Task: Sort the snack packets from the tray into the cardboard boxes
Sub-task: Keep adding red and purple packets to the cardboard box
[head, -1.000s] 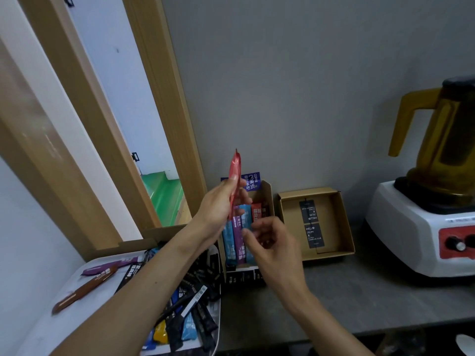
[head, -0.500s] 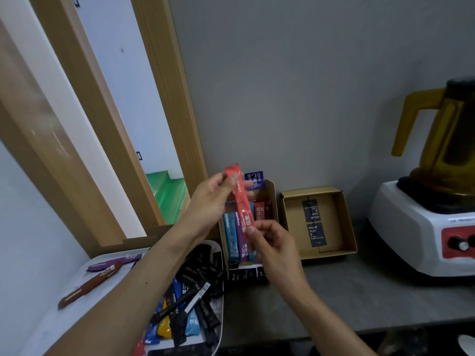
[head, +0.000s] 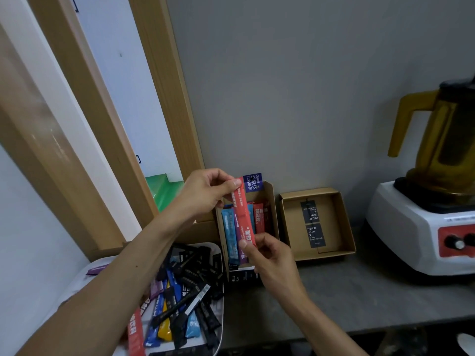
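Compared with one second earlier, the red packet (head: pixel 243 214) has turned from edge-on and upright in the left hand (head: pixel 205 194) to face-on and lower, and it is now held at both ends. The left hand pinches the packet's upper end between thumb and forefinger, the remaining fingers curled behind. The right hand (head: pixel 272 255) pinches the lower end between thumb and fingertips. The packet spans the gap between the two hands, slightly tilted, directly over the open cardboard box (head: pixel 273 201) that already contains blue, purple and red packets (head: pixel 230 232) lying side by side; whether it touches them cannot be determined. A second cardboard box (head: pixel 347 227), just beside the first on its right, holds only two black cards (head: pixel 312 223). Both boxes stand on the grey counter (head: pixel 359 291) against the wall. The white tray (head: pixel 222 312), at the lower left beneath the left forearm, carries a loose heap of mixed packets (head: pixel 185 299), mostly black with some blue, yellow and red. A blender (head: pixel 437 201) stands at the far right of the counter, well apart from the hands.
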